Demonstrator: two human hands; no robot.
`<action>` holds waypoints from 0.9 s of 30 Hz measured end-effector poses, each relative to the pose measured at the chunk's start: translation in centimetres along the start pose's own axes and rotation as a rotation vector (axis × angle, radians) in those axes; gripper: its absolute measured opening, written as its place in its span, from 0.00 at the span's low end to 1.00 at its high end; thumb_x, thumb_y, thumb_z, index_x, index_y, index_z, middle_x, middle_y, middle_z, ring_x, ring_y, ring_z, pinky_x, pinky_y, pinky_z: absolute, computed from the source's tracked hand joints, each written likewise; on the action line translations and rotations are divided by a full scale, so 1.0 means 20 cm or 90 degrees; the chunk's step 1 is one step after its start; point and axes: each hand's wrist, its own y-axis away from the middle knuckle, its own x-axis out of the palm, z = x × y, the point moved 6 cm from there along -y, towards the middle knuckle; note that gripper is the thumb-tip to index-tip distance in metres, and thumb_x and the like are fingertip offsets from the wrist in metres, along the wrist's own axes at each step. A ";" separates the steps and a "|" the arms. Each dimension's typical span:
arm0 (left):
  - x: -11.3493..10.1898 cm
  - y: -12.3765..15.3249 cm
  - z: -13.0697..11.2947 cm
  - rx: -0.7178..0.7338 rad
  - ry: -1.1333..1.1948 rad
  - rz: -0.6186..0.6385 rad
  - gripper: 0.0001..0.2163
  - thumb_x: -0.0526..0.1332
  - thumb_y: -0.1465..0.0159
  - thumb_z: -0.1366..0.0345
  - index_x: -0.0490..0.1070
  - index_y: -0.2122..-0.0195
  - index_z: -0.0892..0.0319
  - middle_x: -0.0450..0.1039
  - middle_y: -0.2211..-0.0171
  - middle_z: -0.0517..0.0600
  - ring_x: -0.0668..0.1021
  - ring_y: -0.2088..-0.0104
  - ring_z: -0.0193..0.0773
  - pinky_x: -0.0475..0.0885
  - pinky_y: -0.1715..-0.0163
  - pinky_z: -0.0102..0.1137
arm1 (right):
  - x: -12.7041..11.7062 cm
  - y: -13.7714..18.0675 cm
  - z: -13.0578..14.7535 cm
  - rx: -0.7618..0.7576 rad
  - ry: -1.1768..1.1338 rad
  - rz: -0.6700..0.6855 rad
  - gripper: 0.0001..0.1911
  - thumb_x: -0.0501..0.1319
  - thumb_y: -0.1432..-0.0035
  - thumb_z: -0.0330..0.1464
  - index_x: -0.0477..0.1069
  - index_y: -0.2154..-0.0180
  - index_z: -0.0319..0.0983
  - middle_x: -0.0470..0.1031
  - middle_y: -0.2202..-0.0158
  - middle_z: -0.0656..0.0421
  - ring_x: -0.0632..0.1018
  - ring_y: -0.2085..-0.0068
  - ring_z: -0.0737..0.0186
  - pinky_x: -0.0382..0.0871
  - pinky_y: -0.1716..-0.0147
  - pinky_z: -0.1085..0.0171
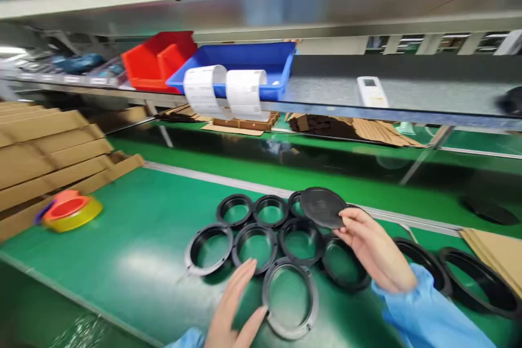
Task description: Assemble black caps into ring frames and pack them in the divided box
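Note:
Several black plastic rings (pixel 255 243) lie grouped on the green bench top (pixel 134 239). My right hand (pixel 373 247) pinches the near edge of a round black lid (pixel 323 206) and holds it above the far rings. My left hand (pixel 234 304) has its fingers stretched out, thumb touching the left rim of the nearest ring (pixel 290 298). Both arms wear light blue sleeves.
Flat cardboard sheets (pixel 53 155) are stacked at the left, with tape rolls (pixel 71 212) in front of them. Two larger black rings (pixel 477 283) and more cardboard (pixel 499 253) lie at the right. A shelf above carries a red bin (pixel 157 60), a blue bin (pixel 244 68), label rolls (pixel 224 89) and a remote (pixel 372 91).

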 end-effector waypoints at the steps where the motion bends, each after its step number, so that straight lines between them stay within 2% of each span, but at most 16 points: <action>1: 0.03 -0.02 0.00 -0.056 0.107 0.013 0.28 0.65 0.36 0.62 0.62 0.35 0.45 0.61 0.34 0.53 0.64 0.33 0.52 0.61 0.34 0.48 | 0.12 0.12 -0.09 0.034 -0.024 0.035 0.17 0.76 0.49 0.39 0.76 0.61 0.41 0.73 0.62 0.58 0.76 0.63 0.62 0.78 0.58 0.65; 3: 0.07 -0.06 -0.05 -0.108 0.339 0.031 0.37 0.71 0.42 0.60 0.57 0.33 0.45 0.53 0.30 0.54 0.59 0.31 0.54 0.59 0.33 0.47 | 0.32 0.32 -0.24 0.091 -0.069 0.076 0.15 0.74 0.45 0.40 0.76 0.59 0.42 0.74 0.61 0.58 0.77 0.60 0.61 0.78 0.56 0.64; 5: 0.08 -0.09 -0.09 -0.134 0.541 0.055 0.45 0.75 0.48 0.58 0.53 0.32 0.44 0.55 0.31 0.55 0.61 0.33 0.56 0.60 0.35 0.49 | 0.48 0.48 -0.36 0.136 -0.120 0.110 0.15 0.74 0.43 0.41 0.76 0.57 0.43 0.75 0.58 0.57 0.77 0.56 0.58 0.76 0.50 0.60; 7: 0.06 -0.08 -0.10 -0.181 0.678 0.087 0.45 0.76 0.48 0.56 0.54 0.32 0.45 0.60 0.34 0.56 0.64 0.35 0.57 0.61 0.37 0.50 | 0.64 0.62 -0.46 0.206 -0.159 0.174 0.17 0.73 0.41 0.41 0.75 0.53 0.43 0.75 0.53 0.54 0.77 0.51 0.55 0.72 0.44 0.55; 9: 0.01 -0.05 -0.09 -0.226 0.774 0.124 0.40 0.73 0.45 0.52 0.58 0.34 0.47 0.60 0.34 0.55 0.62 0.33 0.56 0.62 0.38 0.51 | 0.77 0.74 -0.53 0.286 -0.190 0.257 0.23 0.73 0.41 0.41 0.73 0.47 0.44 0.74 0.49 0.52 0.74 0.44 0.51 0.70 0.43 0.52; 11: -0.05 -0.01 -0.07 -0.235 0.857 0.171 0.37 0.69 0.43 0.44 0.62 0.36 0.49 0.57 0.32 0.55 0.58 0.32 0.56 0.62 0.38 0.53 | 0.87 0.83 -0.57 0.335 -0.215 0.330 0.29 0.73 0.41 0.39 0.69 0.41 0.47 0.71 0.44 0.51 0.69 0.39 0.50 0.69 0.42 0.52; 13: -0.08 0.03 -0.04 -0.257 0.902 0.250 0.40 0.65 0.45 0.37 0.62 0.35 0.51 0.57 0.32 0.57 0.63 0.34 0.58 0.61 0.38 0.53 | 0.94 0.89 -0.59 0.346 -0.226 0.378 0.32 0.74 0.42 0.38 0.67 0.39 0.50 0.68 0.40 0.52 0.66 0.36 0.50 0.68 0.42 0.53; 15: -0.11 0.06 -0.02 -0.285 0.922 0.302 0.44 0.63 0.47 0.32 0.61 0.34 0.52 0.56 0.32 0.57 0.68 0.37 0.60 0.60 0.38 0.52 | 0.96 0.92 -0.59 0.344 -0.197 0.422 0.34 0.73 0.42 0.39 0.65 0.37 0.51 0.70 0.42 0.52 0.71 0.41 0.49 0.73 0.48 0.53; 16: -0.13 0.06 -0.01 -0.296 0.933 0.305 0.44 0.62 0.47 0.31 0.60 0.34 0.52 0.56 0.31 0.56 0.68 0.38 0.60 0.58 0.37 0.52 | 0.96 0.92 -0.59 0.333 -0.154 0.438 0.32 0.72 0.40 0.41 0.65 0.38 0.51 0.72 0.47 0.52 0.75 0.46 0.49 0.77 0.55 0.55; 18: -0.16 0.07 -0.01 -0.314 0.965 0.290 0.41 0.58 0.42 0.33 0.61 0.34 0.53 0.57 0.32 0.56 0.66 0.36 0.60 0.55 0.36 0.53 | 0.91 0.87 -0.58 0.236 0.005 0.430 0.21 0.67 0.35 0.44 0.71 0.42 0.49 0.75 0.57 0.53 0.79 0.63 0.54 0.77 0.69 0.59; 19: -0.16 0.08 -0.02 -0.326 0.985 0.286 0.39 0.56 0.40 0.34 0.62 0.35 0.55 0.59 0.33 0.57 0.64 0.35 0.59 0.53 0.36 0.54 | 0.87 0.82 -0.55 0.139 0.112 0.394 0.16 0.64 0.33 0.44 0.75 0.46 0.48 0.74 0.60 0.53 0.77 0.67 0.57 0.76 0.70 0.59; 20: -0.16 0.09 -0.03 -0.346 1.005 0.295 0.38 0.54 0.38 0.34 0.63 0.36 0.56 0.61 0.34 0.58 0.64 0.35 0.60 0.52 0.36 0.56 | 0.82 0.76 -0.51 0.019 0.224 0.339 0.14 0.61 0.31 0.45 0.78 0.51 0.47 0.73 0.60 0.53 0.76 0.68 0.57 0.76 0.68 0.57; 22: -0.14 0.12 -0.07 -0.396 1.040 0.326 0.37 0.51 0.36 0.35 0.65 0.37 0.58 0.64 0.36 0.59 0.64 0.36 0.61 0.51 0.37 0.59 | 0.75 0.69 -0.41 -0.220 0.415 0.215 0.14 0.58 0.30 0.44 0.80 0.54 0.49 0.71 0.55 0.52 0.75 0.59 0.51 0.74 0.57 0.51; 23: -0.13 0.14 -0.08 -0.417 1.057 0.331 0.36 0.51 0.36 0.35 0.66 0.38 0.58 0.64 0.36 0.58 0.65 0.36 0.61 0.51 0.38 0.60 | 0.73 0.67 -0.39 -0.300 0.480 0.178 0.13 0.57 0.30 0.43 0.79 0.53 0.50 0.69 0.52 0.52 0.72 0.52 0.48 0.71 0.52 0.48; 25: -0.11 0.17 -0.09 -0.453 1.079 0.328 0.34 0.51 0.35 0.36 0.67 0.39 0.57 0.65 0.36 0.56 0.66 0.37 0.60 0.50 0.38 0.62 | 0.72 0.66 -0.40 -0.364 0.560 0.166 0.14 0.55 0.29 0.42 0.78 0.50 0.52 0.66 0.47 0.53 0.67 0.45 0.45 0.68 0.48 0.45; 27: -0.09 0.20 -0.08 -0.488 1.088 0.315 0.33 0.50 0.34 0.36 0.67 0.39 0.55 0.65 0.36 0.55 0.66 0.37 0.58 0.50 0.38 0.62 | 0.71 0.65 -0.43 -0.377 0.610 0.180 0.15 0.53 0.28 0.40 0.76 0.47 0.53 0.64 0.44 0.54 0.64 0.43 0.45 0.65 0.46 0.44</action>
